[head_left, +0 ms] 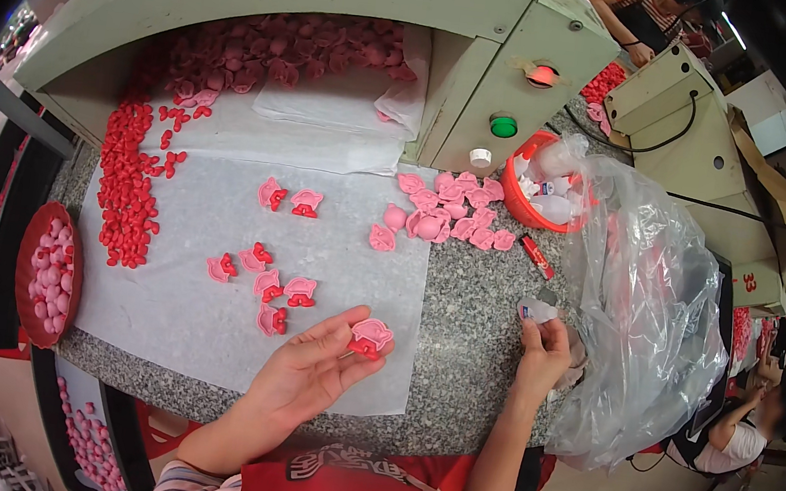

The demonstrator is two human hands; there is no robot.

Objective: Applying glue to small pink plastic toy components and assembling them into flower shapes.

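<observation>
My left hand (301, 372) pinches a small pink plastic piece with a red bow-shaped part (370, 337) at its lower edge, above the white paper sheet (168, 316). Over the speckled stone worktop (463, 352), my right hand (544, 360) grips a small whitish squeeze bottle (537, 309) between thumb and fingers. Several pink pieces with red parts joined to them (299, 290) lie on the sheet beyond my left hand. Farther right, loose pink pieces (451, 209) are heaped across the sheet's edge.
A pale green machine housing (472, 79) arches over the far side, with pink pieces under it. Red parts (129, 184) pile at left, near a red basket of pink balls (49, 329). An orange tub of bottles (526, 213), a red tube (537, 256) and a clear plastic bag (643, 325) are at right.
</observation>
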